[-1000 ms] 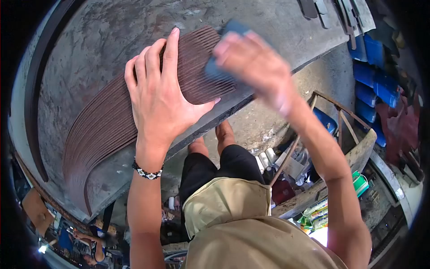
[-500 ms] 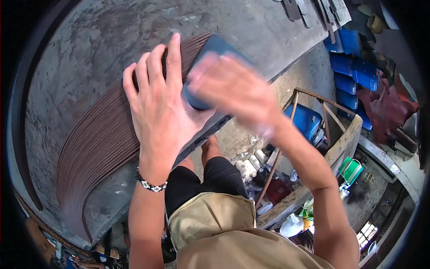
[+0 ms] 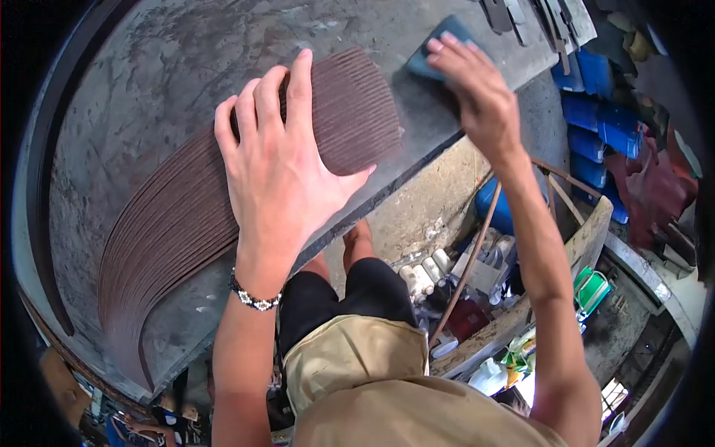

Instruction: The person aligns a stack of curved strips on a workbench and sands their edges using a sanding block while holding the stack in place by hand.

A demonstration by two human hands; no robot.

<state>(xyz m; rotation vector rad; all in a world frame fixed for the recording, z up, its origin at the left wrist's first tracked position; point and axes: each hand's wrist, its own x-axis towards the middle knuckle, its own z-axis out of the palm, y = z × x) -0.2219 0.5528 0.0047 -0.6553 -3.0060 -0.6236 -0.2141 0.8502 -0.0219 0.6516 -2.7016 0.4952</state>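
A thick bundle of long, thin brown strips (image 3: 171, 197) lies fanned across the grey work surface, curving to a narrow end at lower left. My left hand (image 3: 272, 164) spans the bundle near its wide end, fingers spread over the far edge and thumb at the near side. Past the ends of the strips, my right hand (image 3: 480, 93) holds a flat blue-grey pad (image 3: 428, 56) against the surface, with its fingers over the top. The thumb of that hand is hidden.
Dark flat pieces (image 3: 514, 18) lie at the far right of the grey work surface (image 3: 186, 52). A long dark strip (image 3: 41, 194) curves along the left side. Blue containers (image 3: 599, 112), a wooden frame (image 3: 551, 276) and white bottles (image 3: 428, 272) stand below on the right.
My right hand and the pad have moved up and right, off the strips' wide end, which now shows. My left hand stays on the bundle.
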